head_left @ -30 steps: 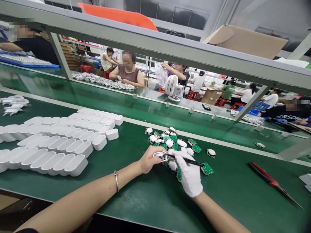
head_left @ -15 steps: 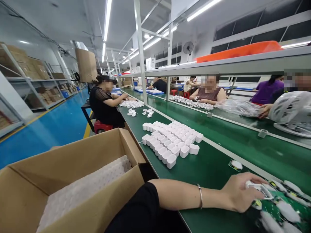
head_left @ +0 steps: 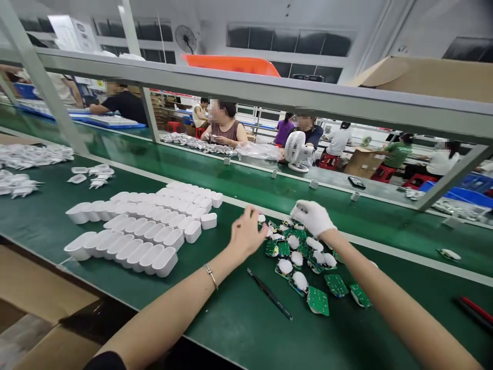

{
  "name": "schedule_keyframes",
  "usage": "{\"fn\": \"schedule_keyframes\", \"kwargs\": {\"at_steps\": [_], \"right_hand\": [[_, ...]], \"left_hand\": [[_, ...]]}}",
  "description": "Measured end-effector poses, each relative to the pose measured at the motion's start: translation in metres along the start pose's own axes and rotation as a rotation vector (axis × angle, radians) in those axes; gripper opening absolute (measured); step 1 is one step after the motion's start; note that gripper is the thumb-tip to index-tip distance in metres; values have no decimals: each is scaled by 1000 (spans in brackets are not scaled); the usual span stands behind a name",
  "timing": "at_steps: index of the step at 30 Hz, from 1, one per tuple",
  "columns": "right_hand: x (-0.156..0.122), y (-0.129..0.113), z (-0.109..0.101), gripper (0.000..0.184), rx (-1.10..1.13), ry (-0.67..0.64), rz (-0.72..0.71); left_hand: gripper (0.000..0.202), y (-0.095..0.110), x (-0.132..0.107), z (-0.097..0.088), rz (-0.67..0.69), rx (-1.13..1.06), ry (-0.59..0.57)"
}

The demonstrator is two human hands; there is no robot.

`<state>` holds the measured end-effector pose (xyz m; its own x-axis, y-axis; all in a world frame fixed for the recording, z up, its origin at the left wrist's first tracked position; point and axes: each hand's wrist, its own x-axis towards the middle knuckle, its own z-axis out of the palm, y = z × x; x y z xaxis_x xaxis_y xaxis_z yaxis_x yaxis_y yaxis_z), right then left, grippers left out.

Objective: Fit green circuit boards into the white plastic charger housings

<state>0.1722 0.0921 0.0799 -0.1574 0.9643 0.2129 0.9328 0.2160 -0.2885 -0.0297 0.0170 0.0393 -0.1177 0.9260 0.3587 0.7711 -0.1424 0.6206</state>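
Note:
My left hand [head_left: 246,234], bare with a bracelet at the wrist, hovers at the left edge of a pile of green circuit boards [head_left: 283,249]. Its fingers are spread and nothing shows between them. At the far side of the pile is my right hand [head_left: 314,218] in a white glove, its fingers curled together; what they grip, if anything, is hidden. Many boards carry white rounded pads. Black tweezers [head_left: 269,294] lie in front of the pile. Left of my hands stand rows of white oval plastic cups [head_left: 144,228], open side up.
An open cardboard box [head_left: 34,288] is below the bench edge at lower left. White plug-like parts [head_left: 33,156] are heaped at far left. A shelf beam [head_left: 246,85] crosses above the bench. A red-and-black tool [head_left: 475,311] lies at right. Co-workers sit across the line.
My view has swung right, and my gloved right hand is now in sight. My left hand, earlier gripping a white ring-shaped plastic part by the boards, no longer shows it and has its fingers apart.

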Motion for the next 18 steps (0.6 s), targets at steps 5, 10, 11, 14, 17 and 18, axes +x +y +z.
{"fn": "schedule_keyframes", "kwargs": {"at_steps": [5, 10, 11, 14, 17, 18], "right_hand": [[54, 58, 1, 27, -199, -37, 309], [65, 62, 16, 41, -262, -82, 258], [66, 57, 19, 43, -258, -104, 220], [68, 43, 32, 38, -227, -238, 141], [65, 32, 38, 30, -221, -321, 125], [62, 30, 36, 28, -220, -317, 116]], "left_hand": [[42, -22, 19, -22, -250, 736, 131], [42, -35, 25, -19, -376, 733, 64], [41, -36, 26, -18, -370, 718, 59], [39, -34, 26, -14, -281, 650, 15], [36, -28, 20, -10, -172, 551, -46], [35, -27, 18, -8, -154, 519, -51]]}}
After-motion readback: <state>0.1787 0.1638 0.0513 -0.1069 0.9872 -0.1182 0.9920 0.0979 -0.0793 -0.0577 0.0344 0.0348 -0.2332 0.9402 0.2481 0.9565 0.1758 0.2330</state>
